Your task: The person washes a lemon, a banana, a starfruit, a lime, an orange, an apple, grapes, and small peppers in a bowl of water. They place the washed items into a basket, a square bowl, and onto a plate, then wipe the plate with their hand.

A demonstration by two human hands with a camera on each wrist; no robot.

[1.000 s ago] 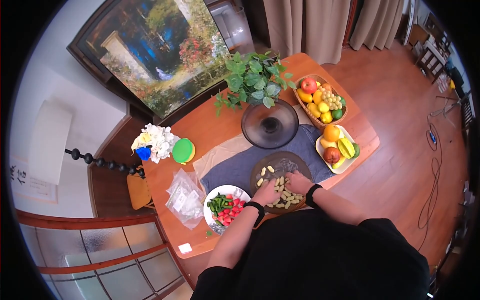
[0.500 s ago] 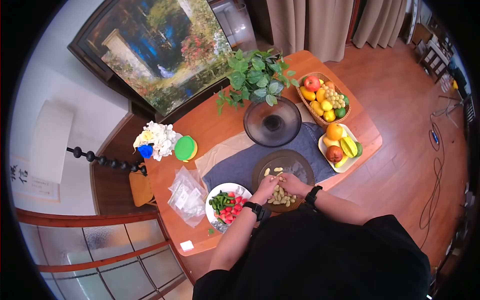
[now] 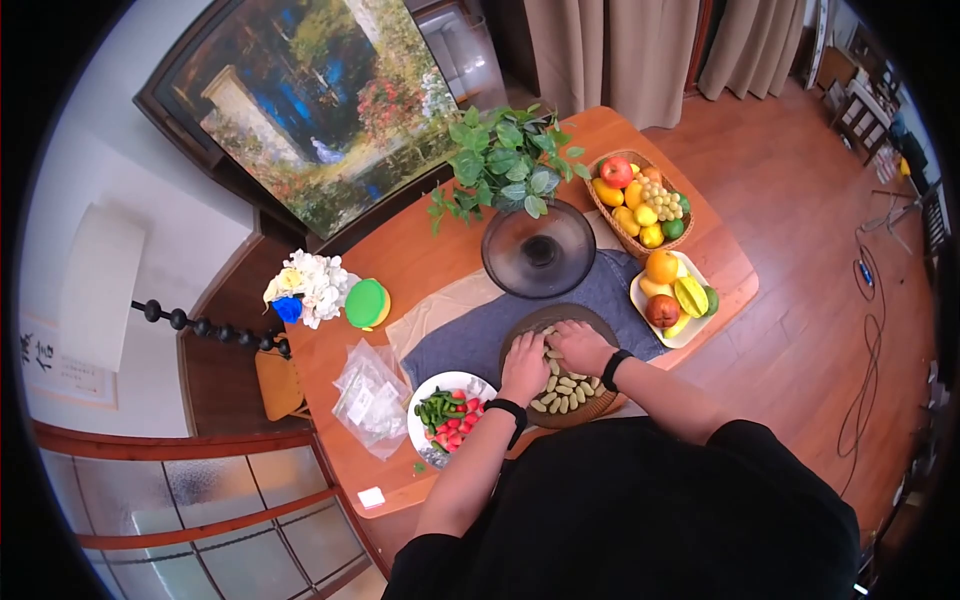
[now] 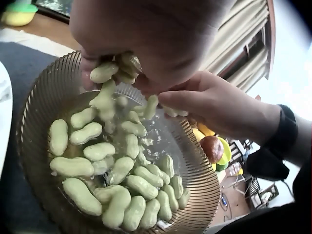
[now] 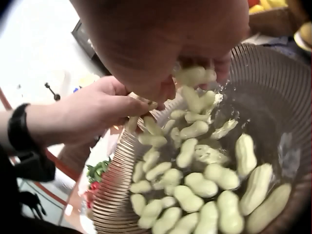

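Observation:
A brown ribbed glass bowl (image 3: 600, 322) stands in front of the person, with peanuts in their shells (image 3: 565, 392) lying in water in it. My left hand (image 3: 524, 372) is over the far left part of the bowl, fingers curled round a few peanuts (image 4: 104, 72). Beside it my right hand (image 3: 584, 350) also holds peanuts (image 5: 191, 76) in its bent fingers. Some peanuts drop or hang just below both hands, and splashes show on the water (image 5: 234, 109). The wrist views show the two hands close together; their palms are hidden.
Left of the bowl is a white plate (image 3: 455, 381) with green peppers and red pieces. Plastic bags (image 3: 370, 400) lie further left. Behind stand a dark glass dish (image 3: 510, 255), a plant (image 3: 505, 160) and a green-lidded tub (image 3: 367, 302). A fruit basket (image 3: 625, 240) and fruit tray (image 3: 683, 340) stand right.
Both hands dipped among the peanuts, came together over the bowl's middle, and have now moved toward its far side. The peanuts near the front of the bowl show more openly.

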